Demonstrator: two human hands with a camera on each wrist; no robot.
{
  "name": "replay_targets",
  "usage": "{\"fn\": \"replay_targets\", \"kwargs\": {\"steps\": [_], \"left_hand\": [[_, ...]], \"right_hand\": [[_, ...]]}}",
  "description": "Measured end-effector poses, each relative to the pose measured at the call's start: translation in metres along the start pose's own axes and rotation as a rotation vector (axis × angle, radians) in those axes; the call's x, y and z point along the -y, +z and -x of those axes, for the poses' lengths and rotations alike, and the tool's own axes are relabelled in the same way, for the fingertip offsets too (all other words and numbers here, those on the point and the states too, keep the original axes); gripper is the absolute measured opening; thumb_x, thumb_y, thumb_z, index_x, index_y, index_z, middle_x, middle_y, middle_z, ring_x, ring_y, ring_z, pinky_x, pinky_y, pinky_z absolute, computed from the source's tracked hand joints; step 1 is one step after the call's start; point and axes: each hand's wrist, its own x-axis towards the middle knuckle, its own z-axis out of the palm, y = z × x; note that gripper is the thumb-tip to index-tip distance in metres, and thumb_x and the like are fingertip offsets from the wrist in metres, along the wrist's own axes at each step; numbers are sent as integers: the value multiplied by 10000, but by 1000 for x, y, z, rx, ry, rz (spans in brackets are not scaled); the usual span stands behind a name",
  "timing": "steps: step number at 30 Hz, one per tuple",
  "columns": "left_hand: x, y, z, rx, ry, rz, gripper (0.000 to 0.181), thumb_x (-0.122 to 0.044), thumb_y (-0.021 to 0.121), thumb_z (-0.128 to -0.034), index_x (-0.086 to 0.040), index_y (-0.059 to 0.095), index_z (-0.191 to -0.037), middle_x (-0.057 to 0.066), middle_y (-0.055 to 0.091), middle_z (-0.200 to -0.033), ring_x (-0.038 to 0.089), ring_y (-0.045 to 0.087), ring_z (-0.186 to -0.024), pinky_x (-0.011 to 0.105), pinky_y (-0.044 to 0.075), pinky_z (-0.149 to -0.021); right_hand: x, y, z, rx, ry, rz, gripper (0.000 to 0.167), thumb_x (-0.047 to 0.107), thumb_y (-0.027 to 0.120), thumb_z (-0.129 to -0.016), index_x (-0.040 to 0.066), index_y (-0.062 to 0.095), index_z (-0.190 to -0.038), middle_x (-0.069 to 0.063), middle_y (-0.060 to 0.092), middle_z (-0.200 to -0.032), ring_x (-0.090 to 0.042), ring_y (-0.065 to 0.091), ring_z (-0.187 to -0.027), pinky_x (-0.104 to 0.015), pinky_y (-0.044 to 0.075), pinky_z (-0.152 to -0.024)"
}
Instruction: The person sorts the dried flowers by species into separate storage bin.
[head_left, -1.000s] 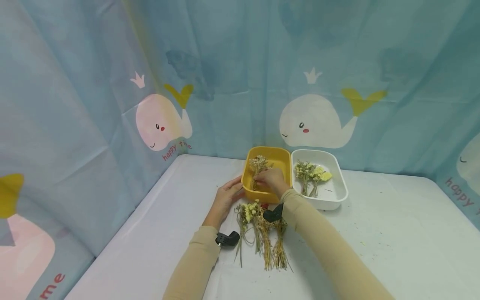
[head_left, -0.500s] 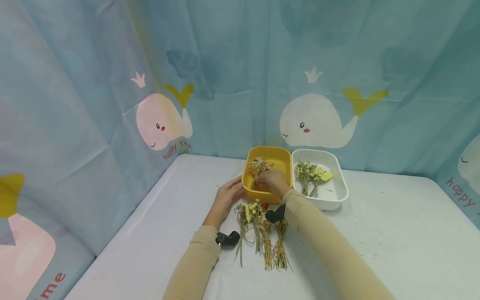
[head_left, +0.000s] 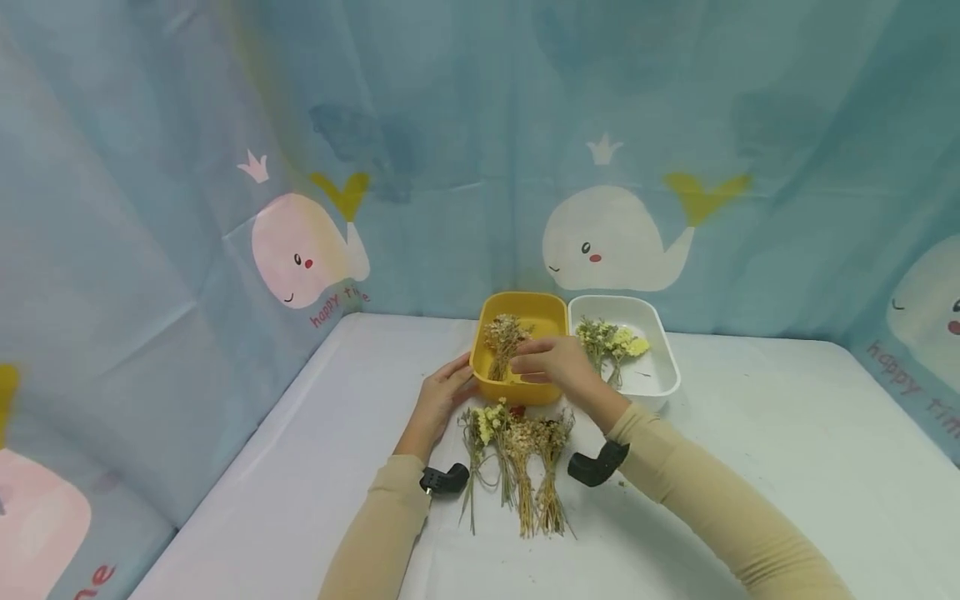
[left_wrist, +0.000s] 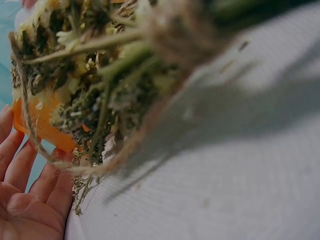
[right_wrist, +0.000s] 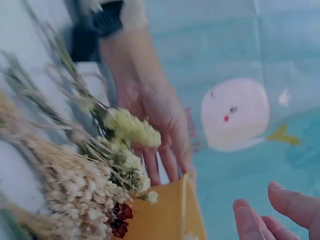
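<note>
The left hand (head_left: 437,405) rests its fingers against the left side of the yellow bin (head_left: 561,313); in the left wrist view the hand (left_wrist: 31,195) shows extended fingers touching the bin's orange-looking wall (left_wrist: 47,125). Inside the bin, at its left, lies a dried flower bunch (head_left: 504,340). Above the bin's right front part hovers the right hand (head_left: 558,367), fingers apart and holding nothing; the right wrist view also shows this hand (right_wrist: 275,220) spread. Several dried bunches lie on the table before the bin, one with yellow flowers (head_left: 489,422), another with beige ones (head_left: 522,442).
A white bin (head_left: 663,367) stands against the yellow one's right side, holding green and yellow bunches (head_left: 621,342). Small plant bits are scattered on the white table (head_left: 750,433). A blue curtain (head_left: 465,233) with whale prints hangs behind and at the sides.
The right hand has let go of the bunch in the yellow bin and lifted up and to the right. The left hand stays at the bin. The head view has shifted slightly.
</note>
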Motion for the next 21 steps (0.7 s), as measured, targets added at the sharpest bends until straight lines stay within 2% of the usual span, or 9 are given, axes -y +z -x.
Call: {"fn": "replay_targets", "kwargs": {"steps": [5,9,13,17,21], "left_hand": [[-1,-2,1,6,1,10,455,-175,584,-1013,-67,513,-1450,121,507,-1502,331,510,-1364,443,483,-1129],[-1,-2,0,9,0,18,458,-171,586,-1012,-62,511,-1450,132,511,-1496,329,510,-1364,445,482,-1129],[-2,-2,0,4,4,32,449,-166,585,-1012,-56,519,-1442,139,513,-1492,336,509,-1363,458,477,-1133],[-3,-3,0,15,7,25,454,-166,576,-1016,-49,507,-1450,153,492,-1507,344,488,-1380,470,461,-1146],[-2,-3,-2,33,-1,26,472,-174,575,-1018,-46,487,-1464,151,466,-1528,341,464,-1402,463,449,-1158]], "right_hand": [[2,-10,27,17,-37,18,378,78,750,-865,-91,664,-1192,-219,724,-1122,-219,753,-919,-376,623,-904],[0,-17,45,24,-2,53,395,101,762,-866,-82,663,-1202,-215,716,-1144,-275,745,-977,-356,628,-892],[-5,-21,60,63,23,44,413,105,753,-878,-108,641,-1213,-184,724,-1114,-323,730,-1022,-401,616,-919],[-15,-26,74,84,35,48,392,127,752,-882,-102,659,-1186,-146,760,-1041,-323,732,-1017,-419,614,-926],[-26,-32,85,111,46,42,416,150,754,-882,-109,653,-1193,-152,761,-1049,-295,736,-1011,-414,615,-929]]}}
